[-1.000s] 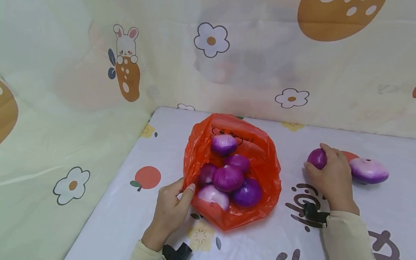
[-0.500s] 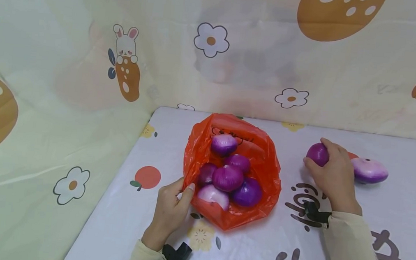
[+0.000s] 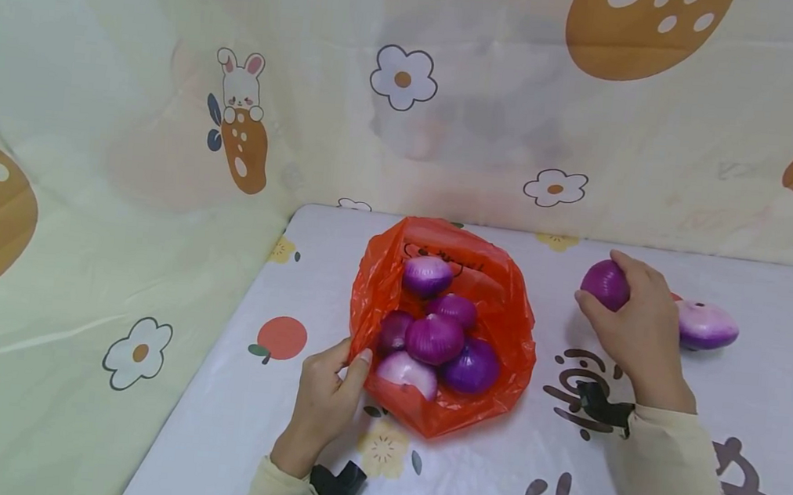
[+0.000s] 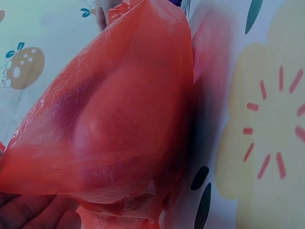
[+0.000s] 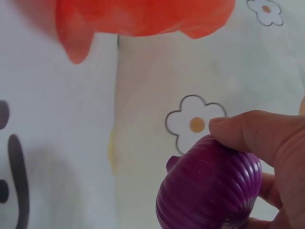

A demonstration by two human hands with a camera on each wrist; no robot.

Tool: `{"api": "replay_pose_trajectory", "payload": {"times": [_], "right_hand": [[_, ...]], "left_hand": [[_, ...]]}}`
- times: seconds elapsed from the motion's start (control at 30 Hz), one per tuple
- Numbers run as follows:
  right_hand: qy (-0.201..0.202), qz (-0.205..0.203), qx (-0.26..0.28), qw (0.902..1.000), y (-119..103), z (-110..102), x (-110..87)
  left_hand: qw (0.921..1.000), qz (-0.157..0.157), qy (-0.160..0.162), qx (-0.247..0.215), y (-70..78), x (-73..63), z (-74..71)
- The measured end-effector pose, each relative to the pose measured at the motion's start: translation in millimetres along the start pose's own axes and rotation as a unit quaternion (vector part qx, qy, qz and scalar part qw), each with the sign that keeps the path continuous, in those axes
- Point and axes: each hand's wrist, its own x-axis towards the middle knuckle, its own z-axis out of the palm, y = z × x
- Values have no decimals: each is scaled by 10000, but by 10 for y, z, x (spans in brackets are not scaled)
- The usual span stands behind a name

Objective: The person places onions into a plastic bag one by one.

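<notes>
A red plastic bag (image 3: 499, 288) lies with its mouth spread, and several purple onions (image 3: 434, 339) are inside it. My left hand (image 3: 322, 402) pinches the bag's left rim between thumb and fingers. In the left wrist view the bag's wall (image 4: 133, 114) fills most of the picture, with onions showing dimly through it. To the right, my right hand (image 3: 640, 328) grips a purple onion (image 3: 605, 285) above the table; the right wrist view shows the thumb across this onion (image 5: 209, 186). Behind that hand lies a half-cut-looking, pale-topped purple onion (image 3: 707, 326).
A white printed cloth (image 3: 475, 482) covers the table. Patterned sheets (image 3: 478, 129) hang at the back and along the left side. Between the bag and my right hand lies a stretch of the tabletop.
My right hand has lifted the onion off the table and shifted slightly up and left in the head view. The left hand and the bag have stayed in place.
</notes>
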Motion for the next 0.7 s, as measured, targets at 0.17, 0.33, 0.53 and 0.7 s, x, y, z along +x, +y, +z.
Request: {"api": "replay_pose_trajectory", "payload": {"times": [0.17,0.33,0.53,0.7], "right_hand": [[101,-93,58,9999,-79,-33,-25],[145,-147,98,9997,-152,-57,-51],[181,-341,225,9990,-232,-88,-82],[261,-606,353,9972,-307,-101,-115]], "left_hand": [[10000,2,5,0,3,1,0],[10000,23,21,-9,2,1,2],[10000,34,21,-16,-5,1,2],[10000,56,26,-18,-8,1,2]]}}
